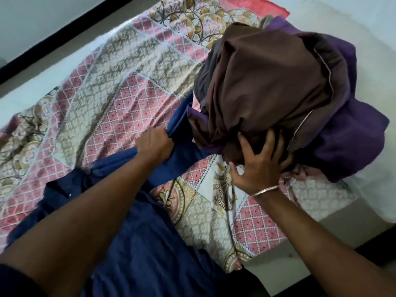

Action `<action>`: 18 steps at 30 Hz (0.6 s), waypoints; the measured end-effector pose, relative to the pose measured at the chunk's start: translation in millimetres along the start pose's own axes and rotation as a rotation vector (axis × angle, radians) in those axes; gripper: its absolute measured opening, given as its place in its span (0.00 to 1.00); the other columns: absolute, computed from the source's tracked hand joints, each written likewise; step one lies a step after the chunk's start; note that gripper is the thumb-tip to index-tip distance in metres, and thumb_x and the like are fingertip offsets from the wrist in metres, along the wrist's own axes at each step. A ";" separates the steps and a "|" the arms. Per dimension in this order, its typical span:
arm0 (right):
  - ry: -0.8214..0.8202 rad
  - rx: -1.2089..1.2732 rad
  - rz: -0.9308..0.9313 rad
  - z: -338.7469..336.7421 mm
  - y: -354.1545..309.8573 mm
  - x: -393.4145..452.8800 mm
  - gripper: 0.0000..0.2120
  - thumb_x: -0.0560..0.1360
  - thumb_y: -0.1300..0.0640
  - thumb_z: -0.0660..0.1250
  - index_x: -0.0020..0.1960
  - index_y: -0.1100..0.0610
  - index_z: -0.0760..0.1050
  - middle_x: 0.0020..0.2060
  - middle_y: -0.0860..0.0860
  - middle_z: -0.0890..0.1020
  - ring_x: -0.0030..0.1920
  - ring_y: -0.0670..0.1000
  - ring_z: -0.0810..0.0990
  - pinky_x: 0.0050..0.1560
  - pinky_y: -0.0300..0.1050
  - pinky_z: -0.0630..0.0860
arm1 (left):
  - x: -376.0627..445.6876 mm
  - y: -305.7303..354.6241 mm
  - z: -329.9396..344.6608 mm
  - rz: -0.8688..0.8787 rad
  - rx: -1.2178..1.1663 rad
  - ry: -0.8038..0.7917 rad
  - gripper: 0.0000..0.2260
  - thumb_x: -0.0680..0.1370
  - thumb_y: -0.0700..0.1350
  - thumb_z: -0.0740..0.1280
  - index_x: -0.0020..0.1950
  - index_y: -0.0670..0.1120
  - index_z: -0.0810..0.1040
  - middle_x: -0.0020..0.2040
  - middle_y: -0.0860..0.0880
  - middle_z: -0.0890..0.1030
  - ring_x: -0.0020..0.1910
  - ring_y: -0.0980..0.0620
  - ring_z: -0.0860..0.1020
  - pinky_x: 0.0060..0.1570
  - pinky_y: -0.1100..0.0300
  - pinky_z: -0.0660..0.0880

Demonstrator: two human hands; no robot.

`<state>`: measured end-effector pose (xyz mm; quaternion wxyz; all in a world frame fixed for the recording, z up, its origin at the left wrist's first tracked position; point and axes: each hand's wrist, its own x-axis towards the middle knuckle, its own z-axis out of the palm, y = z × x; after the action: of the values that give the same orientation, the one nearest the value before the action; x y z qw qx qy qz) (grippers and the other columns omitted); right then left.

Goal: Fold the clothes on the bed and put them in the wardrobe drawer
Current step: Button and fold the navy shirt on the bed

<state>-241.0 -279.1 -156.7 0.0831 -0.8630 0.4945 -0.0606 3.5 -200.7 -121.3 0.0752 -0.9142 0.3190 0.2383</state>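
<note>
The blue garment (pixel 137 228) lies on the patterned bedsheet (pixel 111 99) from 7 o'clock toward centre, bunched in the fist of the left hand (pixel 154 145). At 2 o'clock, the brown garment (pixel 263 86) tops the purple garment (pixel 347 146). The right hand (pixel 260 166), wearing a bangle (pixel 265 191), presses spread fingers into the pile's near edge.

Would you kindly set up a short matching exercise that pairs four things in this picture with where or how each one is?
Things:
1. left hand
2. right hand
3. brown garment
4. bangle

States:
A. on top of the heap, over purple cloth
B. round the right wrist
C. grips a bunched strip of the blue garment
D. fingers spread against the near side of the heap

Pairs: 1-C, 2-D, 3-A, 4-B
</note>
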 end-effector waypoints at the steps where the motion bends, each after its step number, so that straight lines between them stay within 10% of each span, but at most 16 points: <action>1: 0.077 0.021 -0.002 -2.9 -9.8 -12.3 0.34 0.65 0.39 0.69 0.71 0.44 0.71 0.74 0.63 0.61 0.72 0.67 0.60 0.64 0.69 0.59 | -6.0 7.3 -7.9 0.037 0.019 0.032 0.12 0.76 0.44 0.61 0.56 0.42 0.76 0.55 0.36 0.80 0.53 0.34 0.78 0.45 0.48 0.71; 4: 0.229 0.198 -0.057 -7.4 -39.3 -45.6 0.33 0.68 0.35 0.70 0.68 0.51 0.76 0.70 0.60 0.65 0.66 0.65 0.68 0.62 0.64 0.66 | -31.1 40.4 -35.3 0.151 0.009 0.189 0.10 0.77 0.44 0.61 0.56 0.43 0.74 0.52 0.36 0.80 0.51 0.34 0.79 0.41 0.50 0.66; 7: 0.038 0.840 0.075 -3.8 -67.2 -54.7 0.52 0.63 0.29 0.73 0.76 0.55 0.61 0.71 0.57 0.65 0.71 0.60 0.67 0.65 0.64 0.68 | -52.5 82.9 -59.2 0.122 -0.302 0.231 0.05 0.74 0.43 0.64 0.47 0.42 0.76 0.45 0.41 0.79 0.47 0.39 0.78 0.39 0.54 0.64; 11: 0.015 1.498 0.351 -14.0 -75.5 -29.2 0.54 0.62 0.53 0.83 0.78 0.48 0.54 0.75 0.57 0.64 0.74 0.55 0.67 0.69 0.60 0.69 | -56.1 132.2 -52.0 -0.201 -1.025 -0.083 0.09 0.77 0.42 0.66 0.55 0.40 0.75 0.50 0.45 0.78 0.53 0.44 0.77 0.55 0.60 0.69; 15: 0.282 1.185 0.418 -47.4 -34.8 11.9 0.15 0.64 0.66 0.66 0.51 0.62 0.80 0.43 0.53 0.82 0.42 0.41 0.79 0.46 0.40 0.75 | -53.4 139.6 -53.1 -0.341 -1.629 -0.390 0.09 0.82 0.40 0.61 0.55 0.35 0.76 0.46 0.40 0.79 0.43 0.43 0.78 0.47 0.54 0.75; 18: 0.468 0.823 0.071 -68.8 3.4 36.2 0.09 0.62 0.69 0.61 0.36 0.62 0.78 0.35 0.56 0.80 0.36 0.49 0.78 0.38 0.44 0.74 | -54.9 144.1 -46.1 -0.253 -1.774 -0.550 0.10 0.82 0.41 0.61 0.47 0.37 0.78 0.42 0.40 0.82 0.40 0.45 0.80 0.48 0.53 0.78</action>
<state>-238.5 -317.8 -89.3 0.3063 -0.7043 0.4640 -0.4415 -105.4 -297.2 -52.2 -0.5513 -0.5770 -0.1103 0.5924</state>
